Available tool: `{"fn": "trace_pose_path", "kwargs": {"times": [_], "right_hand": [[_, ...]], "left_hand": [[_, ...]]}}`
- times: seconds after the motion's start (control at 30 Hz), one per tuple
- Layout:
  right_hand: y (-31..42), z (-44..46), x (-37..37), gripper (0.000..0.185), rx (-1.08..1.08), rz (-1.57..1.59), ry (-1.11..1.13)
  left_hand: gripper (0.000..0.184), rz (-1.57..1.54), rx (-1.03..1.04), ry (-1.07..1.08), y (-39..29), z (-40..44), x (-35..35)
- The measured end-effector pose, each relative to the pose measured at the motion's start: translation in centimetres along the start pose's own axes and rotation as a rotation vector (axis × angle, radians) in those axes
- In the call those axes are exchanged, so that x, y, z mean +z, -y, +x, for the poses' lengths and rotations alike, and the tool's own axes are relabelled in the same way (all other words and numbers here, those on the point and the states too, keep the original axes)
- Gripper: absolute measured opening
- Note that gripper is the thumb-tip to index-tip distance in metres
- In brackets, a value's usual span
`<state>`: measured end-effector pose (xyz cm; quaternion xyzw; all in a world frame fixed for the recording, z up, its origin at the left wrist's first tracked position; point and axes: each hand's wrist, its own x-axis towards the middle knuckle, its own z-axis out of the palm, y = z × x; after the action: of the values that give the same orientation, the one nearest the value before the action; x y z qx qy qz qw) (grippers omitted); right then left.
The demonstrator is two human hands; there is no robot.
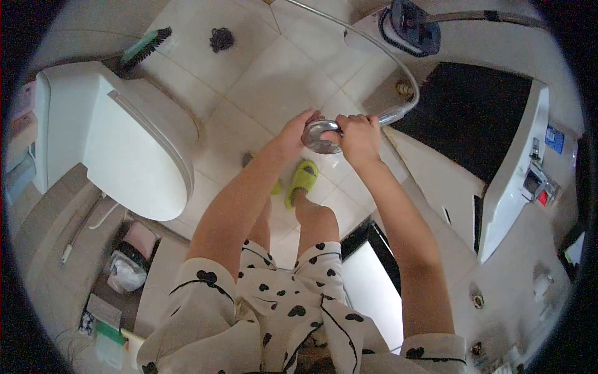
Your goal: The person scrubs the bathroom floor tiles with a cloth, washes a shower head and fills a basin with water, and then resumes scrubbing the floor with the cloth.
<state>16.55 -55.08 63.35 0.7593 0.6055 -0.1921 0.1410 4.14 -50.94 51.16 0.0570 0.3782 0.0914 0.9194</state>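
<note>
A chrome shower head (322,137) is between my two hands above the tiled floor. My right hand (359,138) is closed round its handle, where the silvery hose (408,78) joins and loops up and away to the top. At the left rim of the shower head is my left hand (299,132), touching its side, its fingers partly hidden behind the metal. Below the hands, a green slipper (303,181) is on my foot.
At the left stands a white toilet (137,156) with its lid down. A green brush (146,48) and a dark clump (222,40) lie on the floor. On the right are a white basin (516,168) and a dark mat-like surface (467,118). A bin (129,262) is at lower left.
</note>
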Motion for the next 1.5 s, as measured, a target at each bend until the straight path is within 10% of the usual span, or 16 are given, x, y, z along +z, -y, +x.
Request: {"fn": "trace_pose_path", "kwargs": {"times": [0.1,0.3,0.43,0.6,0.9,0.97,1.03,1.2,1.5], "right_hand": [[-0.4,0.9,-0.6,0.04,0.019,-0.006,-0.014],[-2.4,4.1,-1.8,0.04,-0.04,0.014,-0.058],[-4.5,5.7,-2.6,0.039,-0.102,-0.006,-0.162],[-8.0,7.6,-4.7,0.038,-0.071,-0.03,-0.155],[-11.3,9.5,-4.7,0.039,-0.168,0.029,-0.032],[-11.2,9.7,-4.2,0.039,-0.212,0.081,0.015],[-10.5,10.0,-3.2,0.039,-0.287,0.08,0.031],[-7.7,11.9,-1.5,0.041,-0.361,0.173,0.042],[-1.2,16.4,-3.3,0.04,-0.219,0.144,0.095]], "left_hand": [[0.032,-0.114,-0.064,-0.061,-1.6,-0.3,1.8],[0.03,0.979,0.551,0.0,-1.5,2.0,0.2],[0.027,0.072,0.206,-0.053,-2.5,4.7,3.3],[0.028,-0.209,0.106,-0.061,-3.8,8.9,6.1],[0.031,-0.233,0.071,-0.068,-3.9,10.1,8.0],[0.031,0.548,0.44,-0.088,-2.9,8.8,6.6],[0.031,0.655,0.527,-0.033,-1.7,9.5,3.9],[0.024,-0.601,0.056,-0.067,-3.2,7.9,2.1],[0.03,-0.483,0.013,-0.123,-10.4,6.1,-1.6]]}}
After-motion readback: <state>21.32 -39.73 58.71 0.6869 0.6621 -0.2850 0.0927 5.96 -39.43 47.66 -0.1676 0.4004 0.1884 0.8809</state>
